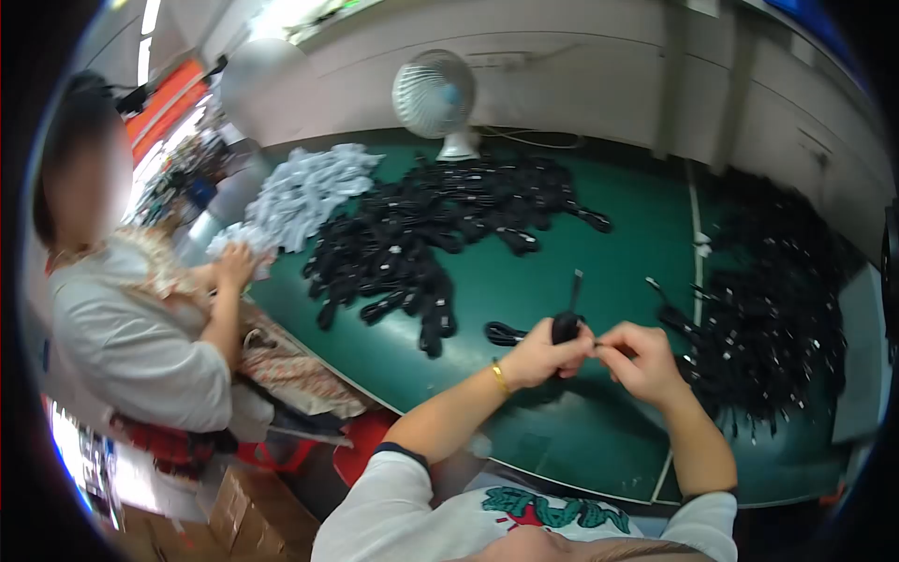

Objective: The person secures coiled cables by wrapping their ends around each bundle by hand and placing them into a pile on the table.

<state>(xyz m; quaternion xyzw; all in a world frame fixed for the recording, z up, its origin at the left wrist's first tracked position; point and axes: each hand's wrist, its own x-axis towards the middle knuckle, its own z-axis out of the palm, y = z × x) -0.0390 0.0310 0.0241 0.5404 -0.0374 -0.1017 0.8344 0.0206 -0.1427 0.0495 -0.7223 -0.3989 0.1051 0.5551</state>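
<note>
My left hand point(541, 356) is wrapped round a coiled black cable point(566, 327), whose connector end sticks up beyond the fingers. Close beside it, my right hand point(644, 363) is closed in a pinch near the left fingertips; what it pinches is too small to make out. Another bundled black cable point(504, 332) lies on the green table just behind my left wrist. Loose black cables point(773, 318) are heaped to the right of my right hand.
A large pile of bundled black cables point(440, 211) covers the table's point(618, 267) far middle. White pieces point(314, 187) lie at the left, where a co-worker point(140, 309) handles some. A fan point(435, 98) stands at the back; cardboard boxes point(257, 515) and a red stool point(361, 450) are below.
</note>
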